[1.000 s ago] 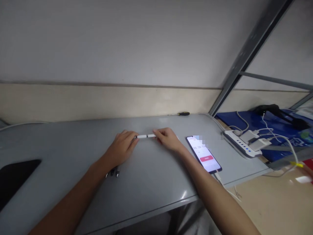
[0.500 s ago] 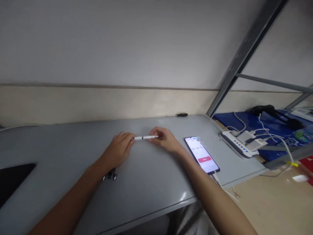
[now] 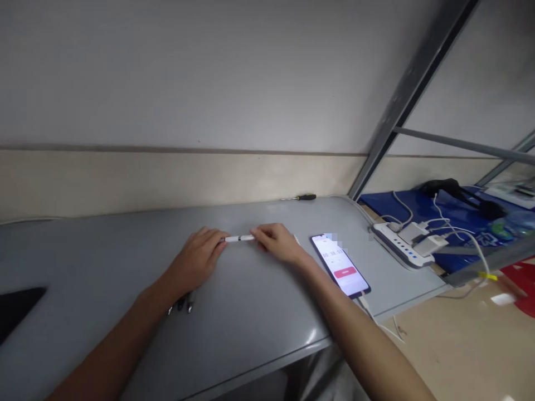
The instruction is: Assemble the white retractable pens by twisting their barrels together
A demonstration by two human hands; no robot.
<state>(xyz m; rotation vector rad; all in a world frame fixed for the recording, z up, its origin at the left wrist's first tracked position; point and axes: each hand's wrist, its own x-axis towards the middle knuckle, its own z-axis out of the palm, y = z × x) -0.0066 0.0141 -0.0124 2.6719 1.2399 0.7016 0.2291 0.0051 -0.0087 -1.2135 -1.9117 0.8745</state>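
Note:
A white pen (image 3: 239, 238) with a dark band lies level between my two hands, above the grey desk (image 3: 251, 312). My left hand (image 3: 203, 252) pinches its left end. The fingers of my right hand (image 3: 273, 240) are closed on its right end, and a small white tip shows beyond that hand. Several dark and silver pens (image 3: 189, 306) lie on the desk beside my left wrist, mostly hidden by the forearm.
A lit phone (image 3: 340, 264) on a cable lies right of my right forearm. Behind it are a power strip (image 3: 403, 245) with plugs and a metal post. A screwdriver (image 3: 307, 197) rests by the wall. A black object (image 3: 19, 309) is at the left.
My right hand has closed further over the pen's right end, covering more of it. The view has shifted slightly to the right.

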